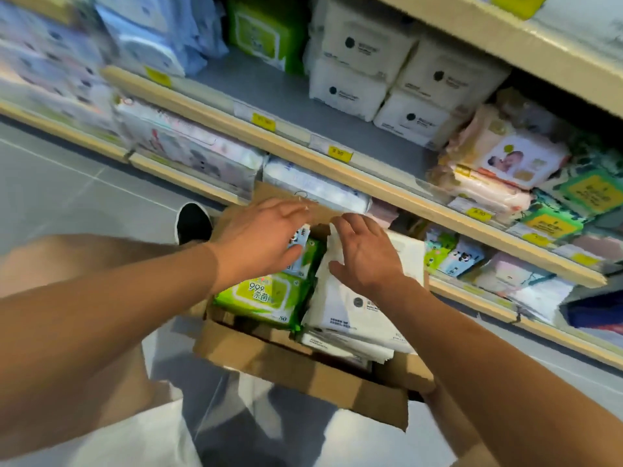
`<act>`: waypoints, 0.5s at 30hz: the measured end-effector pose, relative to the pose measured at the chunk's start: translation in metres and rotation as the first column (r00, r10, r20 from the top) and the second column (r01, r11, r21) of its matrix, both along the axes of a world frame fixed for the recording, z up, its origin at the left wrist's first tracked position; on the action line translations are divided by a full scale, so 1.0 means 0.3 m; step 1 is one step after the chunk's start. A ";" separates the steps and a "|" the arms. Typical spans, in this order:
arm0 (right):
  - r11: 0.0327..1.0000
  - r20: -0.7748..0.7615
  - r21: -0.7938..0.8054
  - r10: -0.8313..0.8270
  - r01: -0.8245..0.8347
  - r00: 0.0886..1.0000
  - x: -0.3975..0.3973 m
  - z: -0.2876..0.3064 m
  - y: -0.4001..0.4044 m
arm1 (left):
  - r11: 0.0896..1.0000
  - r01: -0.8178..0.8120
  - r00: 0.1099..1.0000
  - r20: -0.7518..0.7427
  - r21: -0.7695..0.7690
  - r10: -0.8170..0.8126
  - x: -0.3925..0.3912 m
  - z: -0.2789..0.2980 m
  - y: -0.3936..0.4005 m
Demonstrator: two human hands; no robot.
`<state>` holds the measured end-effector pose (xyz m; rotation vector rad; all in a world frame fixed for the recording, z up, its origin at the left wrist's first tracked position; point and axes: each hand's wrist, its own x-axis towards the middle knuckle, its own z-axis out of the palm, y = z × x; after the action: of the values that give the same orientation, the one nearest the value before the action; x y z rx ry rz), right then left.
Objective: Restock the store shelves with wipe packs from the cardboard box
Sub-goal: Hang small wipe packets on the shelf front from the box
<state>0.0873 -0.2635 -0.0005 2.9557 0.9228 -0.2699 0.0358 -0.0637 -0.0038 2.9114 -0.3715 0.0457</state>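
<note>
While both arms reach down over it, the store shelves [337,170] run slantwise across the view, pale wooden edges carrying yellow price tags and soft plastic packs. Below them sits the cardboard box [296,369], its brown flaps open and creased. Inside, a white wipe pack [354,315], glossy and pillow-shaped, lies directly under the right hand [367,257], long axis pointing away toward the shelves; a green wipe pack [266,298] lies just beside it, nearer the left hand [259,237]. Right fingers [350,224] are loosely spread, resting on the white pack, not pinching. Left fingers are blurred, apparently straight and hovering.
</note>
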 end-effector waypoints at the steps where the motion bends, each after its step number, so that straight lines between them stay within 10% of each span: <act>1: 1.000 -0.014 0.004 0.018 -0.018 1.000 0.006 -0.019 0.038 | 1.000 -0.026 1.000 -0.004 -0.006 0.026 -0.006 -0.017 0.036; 15: 0.990 -0.248 -0.136 -0.055 0.021 0.967 0.145 -0.311 0.269 | 0.987 -0.149 0.952 -0.277 -0.059 0.127 0.117 -0.371 0.279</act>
<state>0.1309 -0.1828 -0.0939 2.8625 0.8330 -0.6927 0.0710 0.0201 -0.1150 2.8064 -0.1160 -0.3101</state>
